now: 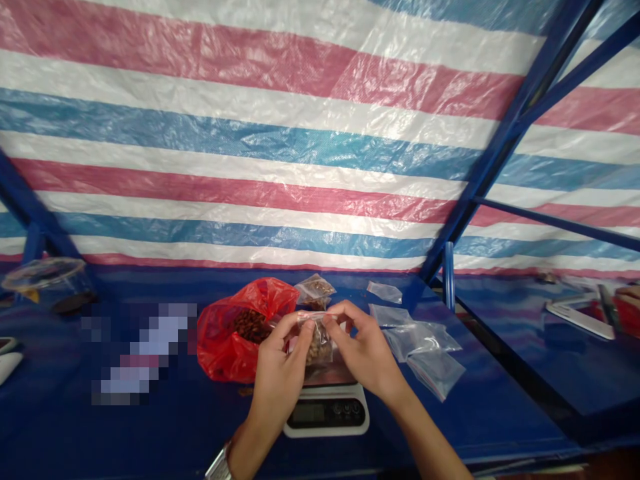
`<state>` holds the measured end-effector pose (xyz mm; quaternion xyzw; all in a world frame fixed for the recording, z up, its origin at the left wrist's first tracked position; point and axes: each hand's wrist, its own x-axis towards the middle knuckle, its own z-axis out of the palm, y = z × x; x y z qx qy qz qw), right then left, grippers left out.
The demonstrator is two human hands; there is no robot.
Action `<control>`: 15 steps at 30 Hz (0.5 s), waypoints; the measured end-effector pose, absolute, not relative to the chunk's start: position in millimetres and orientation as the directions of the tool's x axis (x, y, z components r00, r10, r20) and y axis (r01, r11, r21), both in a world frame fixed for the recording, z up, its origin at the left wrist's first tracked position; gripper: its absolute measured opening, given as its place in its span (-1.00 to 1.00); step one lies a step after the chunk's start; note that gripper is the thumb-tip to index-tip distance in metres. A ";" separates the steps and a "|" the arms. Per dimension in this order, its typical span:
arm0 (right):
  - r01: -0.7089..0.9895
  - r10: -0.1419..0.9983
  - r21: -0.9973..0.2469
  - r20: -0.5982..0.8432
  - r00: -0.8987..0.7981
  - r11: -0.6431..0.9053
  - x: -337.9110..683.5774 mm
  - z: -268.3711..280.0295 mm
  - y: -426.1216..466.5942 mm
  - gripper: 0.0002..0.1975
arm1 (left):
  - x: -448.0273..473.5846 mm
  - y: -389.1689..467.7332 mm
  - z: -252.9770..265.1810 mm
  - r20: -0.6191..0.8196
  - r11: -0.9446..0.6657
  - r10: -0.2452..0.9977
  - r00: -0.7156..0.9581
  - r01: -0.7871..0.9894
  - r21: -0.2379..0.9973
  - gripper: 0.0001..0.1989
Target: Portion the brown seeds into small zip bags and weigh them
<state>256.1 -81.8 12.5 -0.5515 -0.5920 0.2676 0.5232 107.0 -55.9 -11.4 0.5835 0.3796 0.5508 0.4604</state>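
Note:
Both hands pinch the top edge of a small clear zip bag [320,350] with brownish bits inside. My left hand [284,353] grips the left end of its seal, thumb against fingers. On the right end, my right hand [363,347] does the same. Below them is a white digital kitchen scale [327,428], its dark display facing me and its plate partly hidden by the hands and bag. Beside my left hand, a red plastic bag [225,350] lies open with dark brown dried pieces [250,325] in it. Behind the hands rests a filled zip bag [316,290].
Several flat clear zip bags [420,340] lie to the right on the blue table [165,440]. A clear plastic tub [47,280] stands at the far left. Blue metal posts [470,193] and a striped tarp [250,147] close off the back. A white device [580,319] lies farther right.

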 end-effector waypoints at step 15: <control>0.357 0.937 -0.906 0.304 0.169 0.229 248.4 10.7 -81.4 -0.67 | 104.3 -49.0 -5.2 0.232 -0.189 0.958 0.167 -0.240 0.952 -0.75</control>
